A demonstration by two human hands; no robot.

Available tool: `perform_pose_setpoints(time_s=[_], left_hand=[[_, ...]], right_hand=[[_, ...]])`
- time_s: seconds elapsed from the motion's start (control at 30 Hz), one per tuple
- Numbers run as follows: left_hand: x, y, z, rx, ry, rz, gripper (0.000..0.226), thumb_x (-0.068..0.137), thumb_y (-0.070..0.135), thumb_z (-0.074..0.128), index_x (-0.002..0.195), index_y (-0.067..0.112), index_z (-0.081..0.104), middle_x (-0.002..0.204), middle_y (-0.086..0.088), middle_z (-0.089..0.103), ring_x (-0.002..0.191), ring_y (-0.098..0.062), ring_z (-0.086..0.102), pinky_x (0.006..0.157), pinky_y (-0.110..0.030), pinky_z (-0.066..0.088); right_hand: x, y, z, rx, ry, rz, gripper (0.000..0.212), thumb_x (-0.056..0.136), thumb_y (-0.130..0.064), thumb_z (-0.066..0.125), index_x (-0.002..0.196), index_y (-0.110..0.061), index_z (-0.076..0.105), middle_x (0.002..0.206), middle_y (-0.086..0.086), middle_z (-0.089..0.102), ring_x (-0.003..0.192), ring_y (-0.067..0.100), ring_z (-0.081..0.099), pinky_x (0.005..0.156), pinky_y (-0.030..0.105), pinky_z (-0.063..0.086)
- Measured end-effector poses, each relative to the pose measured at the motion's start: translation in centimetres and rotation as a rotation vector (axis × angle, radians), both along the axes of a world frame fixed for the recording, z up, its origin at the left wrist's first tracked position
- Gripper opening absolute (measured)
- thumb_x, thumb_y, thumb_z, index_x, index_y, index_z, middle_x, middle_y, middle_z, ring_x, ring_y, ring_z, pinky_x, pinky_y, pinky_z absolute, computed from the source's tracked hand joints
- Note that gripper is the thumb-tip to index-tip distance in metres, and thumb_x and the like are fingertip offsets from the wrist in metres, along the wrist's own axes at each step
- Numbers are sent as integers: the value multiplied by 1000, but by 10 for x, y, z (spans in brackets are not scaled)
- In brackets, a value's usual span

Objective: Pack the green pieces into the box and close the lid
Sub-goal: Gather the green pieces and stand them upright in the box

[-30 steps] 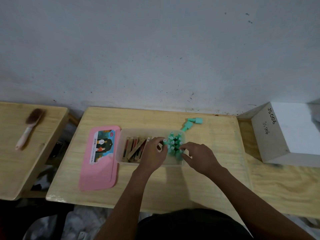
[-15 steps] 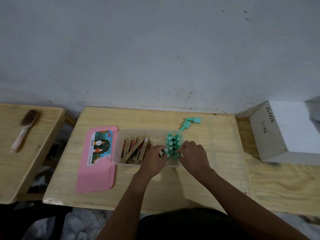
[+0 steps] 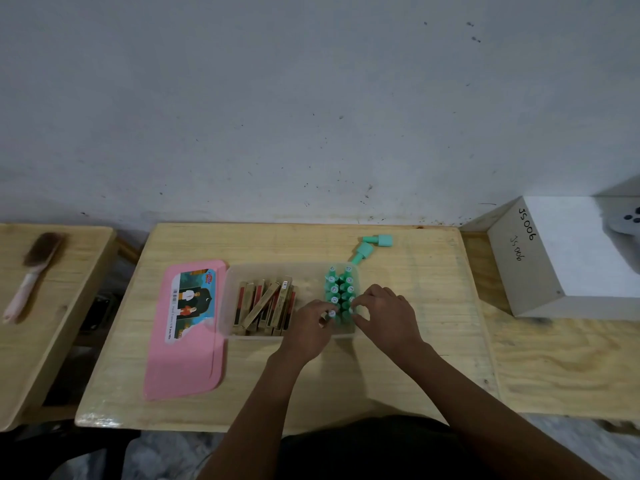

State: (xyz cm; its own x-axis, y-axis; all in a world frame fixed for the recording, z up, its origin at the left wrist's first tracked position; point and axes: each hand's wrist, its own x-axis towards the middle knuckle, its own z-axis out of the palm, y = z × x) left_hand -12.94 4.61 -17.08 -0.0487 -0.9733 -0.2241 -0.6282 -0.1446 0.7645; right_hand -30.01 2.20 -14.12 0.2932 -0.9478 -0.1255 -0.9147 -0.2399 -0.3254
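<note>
A clear plastic box (image 3: 229,308) stands in the middle of the wooden table. Several green pieces (image 3: 340,285) stand upright in rows at its right end. My left hand (image 3: 310,329) pinches the top of a green piece at the near end of the rows. My right hand (image 3: 386,315) touches the neighbouring green pieces with its fingertips, fingers curled. Two more green pieces (image 3: 375,244) lie on the table behind the box's right corner. The pink lid (image 3: 188,355) lies flat to the left of the box.
Several brown and red cartons (image 3: 265,304) fill the left part of the box. A white box marked JS006 (image 3: 568,258) sits on the right bench. A brush (image 3: 33,271) lies on the left table. The wall runs right behind the table.
Both hands have closed in on the near end of the green rows. The right hand shifted left and forward over the box edge. The view tilted slightly.
</note>
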Motion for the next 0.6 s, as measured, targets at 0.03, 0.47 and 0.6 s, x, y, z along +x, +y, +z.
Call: perform_pose_setpoints(time_s=[0.03, 0.47, 0.6], left_hand=[[-1, 0, -1, -4, -1, -1, 26, 86, 7, 60, 110, 14, 67, 110, -4, 66, 87, -15, 64, 79, -22, 50], [-7, 2, -6, -78, 5, 81, 29, 85, 8, 63, 113, 12, 68, 107, -6, 69, 85, -12, 65, 79, -20, 50], [-8, 3, -6, -100, 11, 125, 28, 84, 10, 66, 111, 12, 69, 103, -6, 71, 81, -10, 65, 75, -19, 49]], right_hand=[[-1, 1, 0, 5, -5, -5, 27, 88, -40, 60, 113, -32, 67, 107, -6, 59, 99, 16, 56, 76, 31, 40], [-1, 3, -5, 14, -57, -36, 26, 90, -38, 59, 114, -32, 67, 109, -7, 60, 99, 14, 57, 75, 30, 45], [-2, 4, -6, 21, -78, -42, 26, 90, -37, 59, 114, -31, 67, 109, -6, 60, 99, 14, 57, 75, 30, 47]])
